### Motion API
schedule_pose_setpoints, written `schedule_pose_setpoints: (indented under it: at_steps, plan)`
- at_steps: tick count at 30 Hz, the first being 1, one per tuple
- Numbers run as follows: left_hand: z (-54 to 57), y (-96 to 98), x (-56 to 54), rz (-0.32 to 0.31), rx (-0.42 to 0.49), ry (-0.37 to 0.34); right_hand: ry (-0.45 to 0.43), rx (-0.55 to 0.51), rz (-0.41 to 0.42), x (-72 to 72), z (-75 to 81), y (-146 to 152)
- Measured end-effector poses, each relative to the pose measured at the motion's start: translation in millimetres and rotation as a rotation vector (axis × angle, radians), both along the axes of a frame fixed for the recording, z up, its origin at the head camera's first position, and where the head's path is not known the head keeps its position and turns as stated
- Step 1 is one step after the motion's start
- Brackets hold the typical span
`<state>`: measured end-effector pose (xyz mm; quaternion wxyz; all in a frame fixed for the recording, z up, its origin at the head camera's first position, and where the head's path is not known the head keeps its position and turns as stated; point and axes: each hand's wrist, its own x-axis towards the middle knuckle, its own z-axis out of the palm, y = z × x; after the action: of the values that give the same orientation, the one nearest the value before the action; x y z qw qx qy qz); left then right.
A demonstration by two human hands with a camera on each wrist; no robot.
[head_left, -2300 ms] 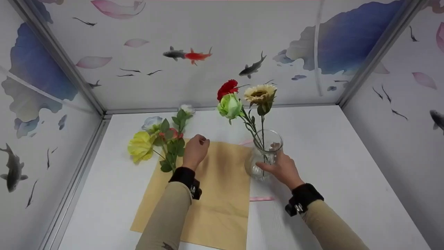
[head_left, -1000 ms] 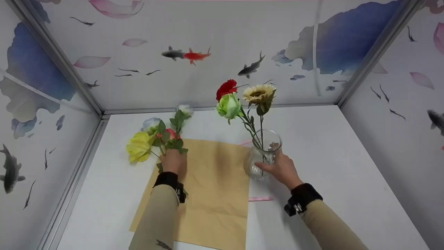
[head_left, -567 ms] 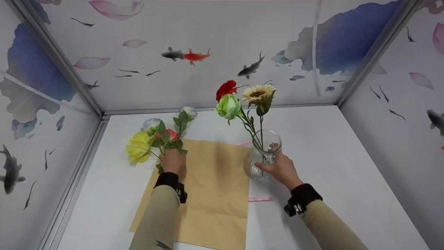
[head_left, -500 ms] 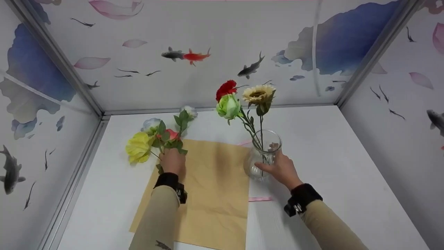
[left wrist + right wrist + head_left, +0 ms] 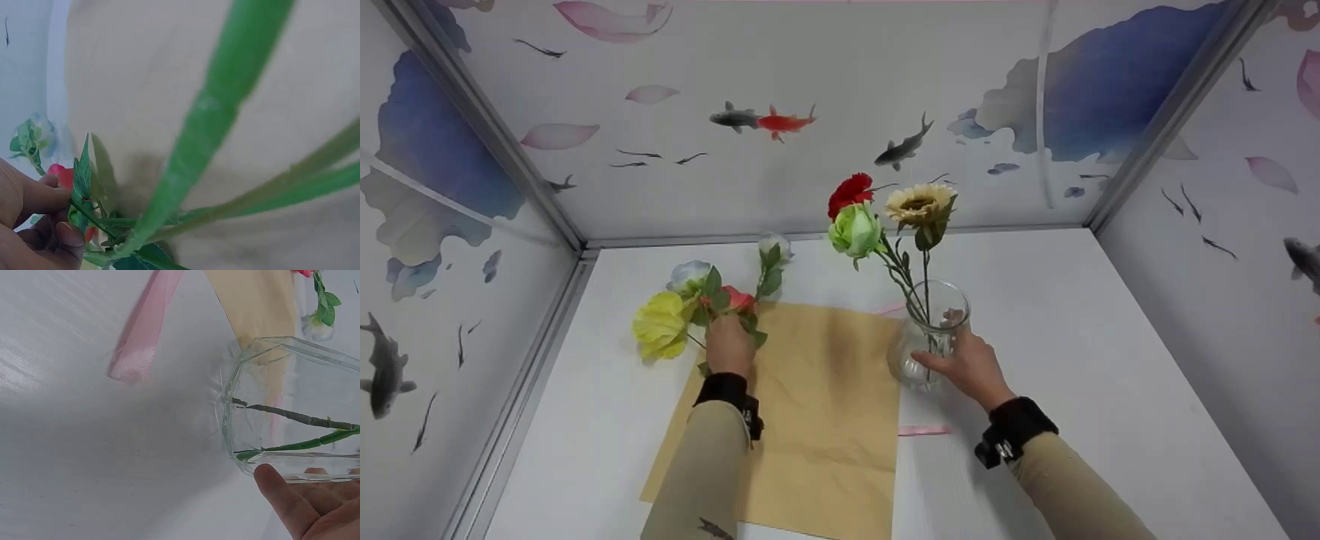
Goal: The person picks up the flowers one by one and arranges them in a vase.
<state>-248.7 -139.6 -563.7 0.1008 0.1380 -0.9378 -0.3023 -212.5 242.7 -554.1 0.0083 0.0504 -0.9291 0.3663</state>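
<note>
My left hand (image 5: 731, 346) is at the bunch of artificial flowers lying on the left, its thumb and fingertips pinching a thin green flower stem (image 5: 90, 216) beside a leaf. Around it lie a yellow flower (image 5: 661, 326), a pale blue flower (image 5: 688, 276), a red-pink flower (image 5: 739, 298) and a white flower (image 5: 775, 246) on a leafy stem. My right hand (image 5: 971, 365) grips the side of a clear glass vase (image 5: 911, 356). In the vase stand a red carnation (image 5: 851, 192), a light green rose (image 5: 856, 230) and a cream sunflower (image 5: 921, 204), stems leaning on the rim.
A sheet of brown wrapping paper (image 5: 825, 420) lies on the white table (image 5: 1072, 322), under the left hand and the flower stems. Pink ribbon (image 5: 924, 430) pokes out from the paper's right edge near the vase. Printed panels (image 5: 825, 60) enclose the table at the back and sides.
My left hand has come left and down from over the paper to the flower stems and taken a pinch there. The white flower has swung to the right. The right hand and vase stay put.
</note>
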Motion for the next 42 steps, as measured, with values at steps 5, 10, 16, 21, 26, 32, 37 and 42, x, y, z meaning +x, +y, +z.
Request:
schedule_pose_setpoints:
  at_steps: [5, 10, 16, 21, 26, 32, 37, 42]
  plan:
    - [2.3, 3.3, 1.8, 0.025, 0.053, -0.058, -0.008, -0.005, -0.009, -0.3, -0.5, 0.7]
    - [1.6, 5.7, 6.5, 0.006, 0.048, -0.117, -0.022, 0.000, -0.010, 0.3, 2.0, 0.2]
    - [-2.6, 6.1, 12.4, -0.003, 0.010, -0.133, -0.032, -0.004, -0.004, 0.5, 2.0, 0.5]
    - [-3.5, 6.8, 11.8, 0.001, -0.012, -0.127, -0.031, -0.012, -0.004, 0.6, 1.7, 0.3]
    - [-1.4, 6.6, 7.8, -0.009, -0.020, -0.116, -0.019, 0.009, 0.005, 0.2, 1.7, 1.1]
    - [5.6, 5.1, 1.8, 0.004, -0.008, -0.076, -0.036, 0.020, 0.003, -0.3, 3.3, 0.2]
    - [15.0, 4.8, -1.8, -0.002, 0.043, -0.041, -0.041, 0.015, -0.002, -0.7, 3.5, 0.4]
    - [22.7, 4.2, -6.9, 0.012, 0.066, -0.052, -0.030, 0.016, -0.001, -0.4, 2.6, 0.2]
